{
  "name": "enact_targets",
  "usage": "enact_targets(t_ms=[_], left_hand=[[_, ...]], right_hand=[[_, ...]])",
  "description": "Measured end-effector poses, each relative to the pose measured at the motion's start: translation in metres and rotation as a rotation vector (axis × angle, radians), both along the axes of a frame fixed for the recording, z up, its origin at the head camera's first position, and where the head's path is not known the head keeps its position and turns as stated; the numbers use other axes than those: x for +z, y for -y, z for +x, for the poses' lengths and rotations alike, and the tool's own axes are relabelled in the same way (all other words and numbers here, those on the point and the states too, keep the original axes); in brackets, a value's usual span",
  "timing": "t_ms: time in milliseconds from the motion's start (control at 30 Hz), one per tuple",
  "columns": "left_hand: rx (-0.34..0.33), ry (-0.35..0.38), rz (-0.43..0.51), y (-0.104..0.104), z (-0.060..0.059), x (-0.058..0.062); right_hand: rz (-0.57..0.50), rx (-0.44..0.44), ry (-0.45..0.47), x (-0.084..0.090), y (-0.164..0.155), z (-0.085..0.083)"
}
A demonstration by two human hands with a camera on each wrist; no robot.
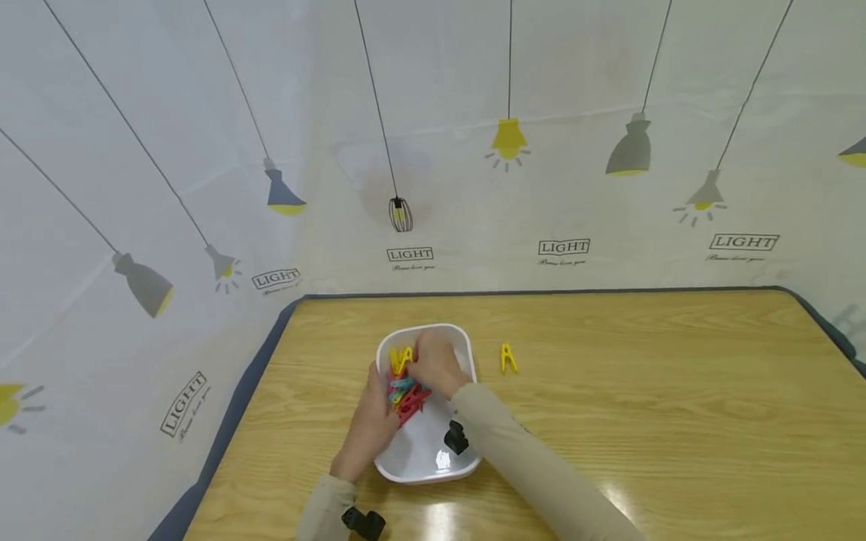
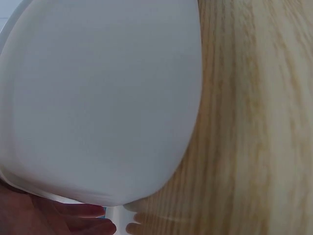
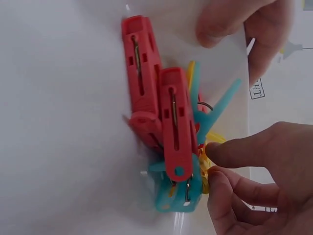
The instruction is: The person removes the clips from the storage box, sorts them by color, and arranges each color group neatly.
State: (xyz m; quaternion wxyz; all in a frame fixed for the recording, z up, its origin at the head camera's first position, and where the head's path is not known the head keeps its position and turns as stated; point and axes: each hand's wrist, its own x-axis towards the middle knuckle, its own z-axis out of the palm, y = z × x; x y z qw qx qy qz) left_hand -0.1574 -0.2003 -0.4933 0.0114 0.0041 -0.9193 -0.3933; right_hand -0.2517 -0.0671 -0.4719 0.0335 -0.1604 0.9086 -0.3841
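Plastic pegs [image 3: 168, 137] in glossy bowl [image 1: 433, 462]

Staged tabletop booth: lamp-print backdrop [image 1: 433, 150]

Red, teal and yellow clothespins [image 3: 171, 142] lie heaped in white tub [image 1: 422, 451]; tub sits flat on counter [image 1: 643, 391].

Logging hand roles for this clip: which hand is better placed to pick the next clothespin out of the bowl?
The right hand: its fingers already touch the clothespins inside the white bowl. The left hand grips the bowl's rim, steadying it.
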Motion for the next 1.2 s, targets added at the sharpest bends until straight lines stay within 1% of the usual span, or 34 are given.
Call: enact_targets(t_ms=[133, 267, 433, 600, 633, 800, 867, 967, 1033, 1100, 1200], left_hand=[[0.0, -0.011, -0.011, -0.001, 0.0, 0.002], [0.003, -0.02, -0.013, -0.001, 0.0, 0.003], [-0.003, -0.017, -0.009, -0.001, 0.001, 0.002], [-0.006, -0.025, -0.004, 0.0, 0.001, 0.0], [-0.006, -0.022, 0.001, 0.0, 0.001, 0.0], [0.003, 0.04, 0.026, -0.002, 0.003, 0.0], [0.008, 0.049, 0.025, -0.002, 0.003, 0.0], [0.006, 0.033, 0.027, -0.002, 0.003, -0.001], [0.003, 0.028, 0.025, -0.002, 0.002, -0.002], [0.004, 0.024, 0.022, -0.003, 0.002, -0.002], [0.011, 0.038, 0.023, -0.004, 0.0, -0.001]], right_hand=[[0.059, 0.022, 0.01, 0.001, 0.001, 0.002], [0.113, 0.035, -0.006, 0.001, 0.002, 0.002], [0.138, -0.005, -0.028, 0.0, 0.004, 0.002], [0.164, -0.042, -0.078, 0.001, 0.005, 0.003], [0.169, -0.049, -0.085, 0.001, 0.005, 0.003], [0.174, -0.069, -0.113, 0.003, 0.0, 0.005], [0.163, -0.069, -0.127, 0.006, -0.004, 0.006], [0.123, -0.069, -0.133, 0.013, -0.011, 0.006], [0.071, -0.079, -0.136, 0.017, -0.017, 0.005], [0.004, -0.092, -0.12, 0.022, -0.022, 0.005], [-0.081, -0.116, -0.097, 0.026, -0.029, 0.005]])
